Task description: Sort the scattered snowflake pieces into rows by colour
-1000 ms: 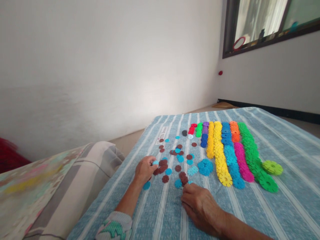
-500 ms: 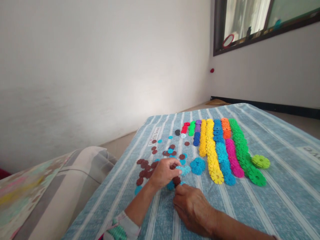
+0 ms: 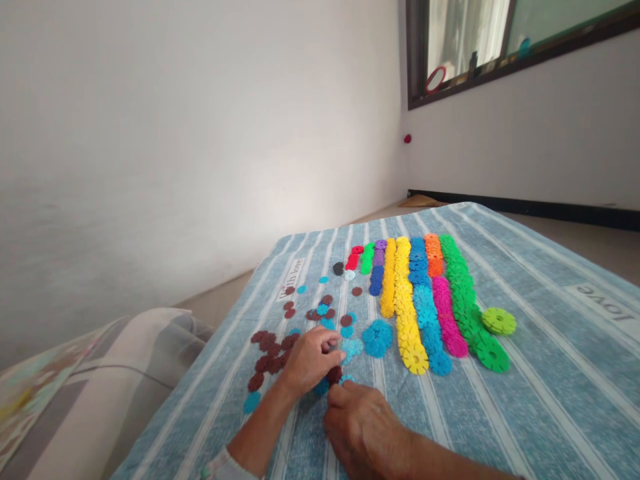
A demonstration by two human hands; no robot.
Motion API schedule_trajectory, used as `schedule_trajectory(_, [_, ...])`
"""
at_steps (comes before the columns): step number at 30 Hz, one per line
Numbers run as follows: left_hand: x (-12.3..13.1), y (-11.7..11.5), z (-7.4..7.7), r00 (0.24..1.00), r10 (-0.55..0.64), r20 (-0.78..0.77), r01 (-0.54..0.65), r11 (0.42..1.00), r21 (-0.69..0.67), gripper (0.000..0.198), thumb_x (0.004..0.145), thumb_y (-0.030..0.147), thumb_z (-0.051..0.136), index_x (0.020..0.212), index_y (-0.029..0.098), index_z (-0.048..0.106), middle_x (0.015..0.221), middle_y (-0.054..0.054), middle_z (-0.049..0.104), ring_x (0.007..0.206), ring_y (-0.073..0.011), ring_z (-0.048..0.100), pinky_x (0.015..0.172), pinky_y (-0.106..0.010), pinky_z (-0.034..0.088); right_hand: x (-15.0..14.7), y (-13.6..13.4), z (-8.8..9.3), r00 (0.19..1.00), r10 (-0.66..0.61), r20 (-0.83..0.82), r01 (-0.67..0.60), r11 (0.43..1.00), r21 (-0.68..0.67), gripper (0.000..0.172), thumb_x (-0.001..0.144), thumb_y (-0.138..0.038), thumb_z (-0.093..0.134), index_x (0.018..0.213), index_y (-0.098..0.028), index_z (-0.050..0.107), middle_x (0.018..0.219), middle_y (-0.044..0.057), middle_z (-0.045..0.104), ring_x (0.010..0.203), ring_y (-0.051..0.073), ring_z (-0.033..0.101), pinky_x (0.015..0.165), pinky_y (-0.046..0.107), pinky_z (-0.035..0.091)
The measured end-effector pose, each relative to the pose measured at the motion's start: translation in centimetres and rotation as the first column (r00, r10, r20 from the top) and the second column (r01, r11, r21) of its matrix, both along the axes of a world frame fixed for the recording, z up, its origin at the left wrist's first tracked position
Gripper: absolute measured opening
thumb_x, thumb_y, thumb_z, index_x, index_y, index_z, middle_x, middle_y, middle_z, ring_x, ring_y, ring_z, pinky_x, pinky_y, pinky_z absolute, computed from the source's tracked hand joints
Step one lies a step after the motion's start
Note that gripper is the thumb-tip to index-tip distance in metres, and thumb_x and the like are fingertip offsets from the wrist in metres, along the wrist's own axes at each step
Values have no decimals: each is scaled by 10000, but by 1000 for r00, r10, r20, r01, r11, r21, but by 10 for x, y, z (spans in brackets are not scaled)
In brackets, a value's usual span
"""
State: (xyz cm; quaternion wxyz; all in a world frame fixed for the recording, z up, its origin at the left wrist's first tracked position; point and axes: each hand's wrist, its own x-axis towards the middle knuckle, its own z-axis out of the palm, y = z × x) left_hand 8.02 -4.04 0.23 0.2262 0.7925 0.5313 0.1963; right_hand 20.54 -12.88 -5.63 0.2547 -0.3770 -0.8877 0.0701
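My left hand (image 3: 313, 360) has its fingers curled, with thumb and forefinger at the edge of the light blue notched discs (image 3: 353, 348). A light blue disc appears to sit between those fingertips. Close below it, my right hand (image 3: 363, 423) is closed, knuckles up, and hides whatever is inside. A brown disc (image 3: 334, 375) and a blue disc (image 3: 347, 379) show just beyond its fingers. To the right of the light blue discs lies a heap of blue discs (image 3: 378, 338). Scattered brown discs (image 3: 270, 360) spread out left of my left hand.
Rows of overlapping discs run along the right: yellow (image 3: 407, 320), blue (image 3: 425, 307), pink (image 3: 449, 327) and green (image 3: 457, 287). A lime disc (image 3: 499, 321) rests beside the green row. Striped cloth (image 3: 540, 387) covers the table. Draped fabric (image 3: 135, 380) lies at left.
The whole view has shifted, so the table and discs appear a little further left. Both hands keep about the same place among the discs.
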Motion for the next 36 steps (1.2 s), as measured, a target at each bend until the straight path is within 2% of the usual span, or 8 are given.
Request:
schedule_trajectory(4, [7,-5,5,996,-60,-72,61,998,9,84,643,233,627,714,197,656,769,2,590,704,-136,527,688,-249,429,-2,0,-3,998,8,-60,-10,999,-34,66,769,-216,602,715,-204,566,784,41,583,705,188,515,624,304,449])
schedule_trajectory(9, [10,-5,5,997,-54,-54,54,998,-13,53,639,214,620,689,196,623,740,16,548,697,-130,513,692,-245,423,-1,0,-4,998,20,-52,-23,999,-41,56,760,-228,598,723,-203,565,782,38,579,715,189,513,636,307,447])
schedule_trajectory(19, [10,-6,-1,1000,-26,6,26,999,-22,119,622,207,641,737,196,614,755,20,564,705,-127,516,697,-235,424,-3,4,-16,999,7,-39,-6,999,33,98,743,-151,562,679,-212,520,745,20,544,648,180,470,550,307,378])
schedule_trajectory(24, [13,-6,2,998,-67,-19,66,997,-38,263,633,206,619,892,201,661,790,10,559,710,-127,510,691,-232,413,-6,3,-22,997,-13,-75,15,1000,23,103,751,-179,565,669,-212,513,745,26,554,665,181,479,568,304,396])
schedule_trajectory(30, [14,-4,4,984,-130,-118,124,990,-61,133,671,208,584,780,179,654,709,27,487,686,-115,472,647,-224,351,-11,5,-24,996,-7,-89,9,999,32,128,789,-198,526,661,-208,525,703,29,548,659,179,490,570,290,415])
schedule_trajectory(32, [15,-5,4,985,-125,-119,118,991,-62,140,671,197,585,794,178,650,713,29,481,695,-113,473,656,-223,349,-11,7,-24,996,-2,-86,7,998,59,131,757,-175,537,633,-208,515,666,20,539,614,170,478,523,284,395])
schedule_trajectory(36, [19,-9,8,985,-105,-134,99,994,-47,103,678,178,574,768,173,624,762,20,492,729,-114,489,680,-224,357,-11,12,-26,991,2,-136,26,979,204,144,692,-162,566,585,-210,481,620,-1,534,534,146,450,447,274,347])
